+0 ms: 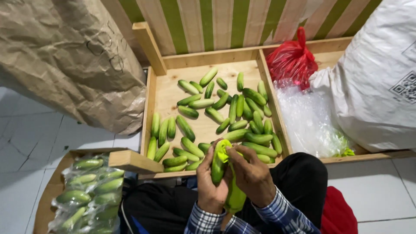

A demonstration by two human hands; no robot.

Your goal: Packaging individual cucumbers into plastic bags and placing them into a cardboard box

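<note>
Our left hand (211, 184) grips an upright cucumber (217, 167); our right hand (253, 175), just right, pinches the yellow-green cloth (234, 195) around it.

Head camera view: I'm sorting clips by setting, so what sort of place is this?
Probably a produce stall or packing spot: a wooden tray of loose cucumbers, bagged cucumbers in a cardboard box, and both hands wiping one with a green cloth.

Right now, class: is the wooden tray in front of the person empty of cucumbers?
No: many loose green cucumbers lie scattered inside the wooden tray.
</note>
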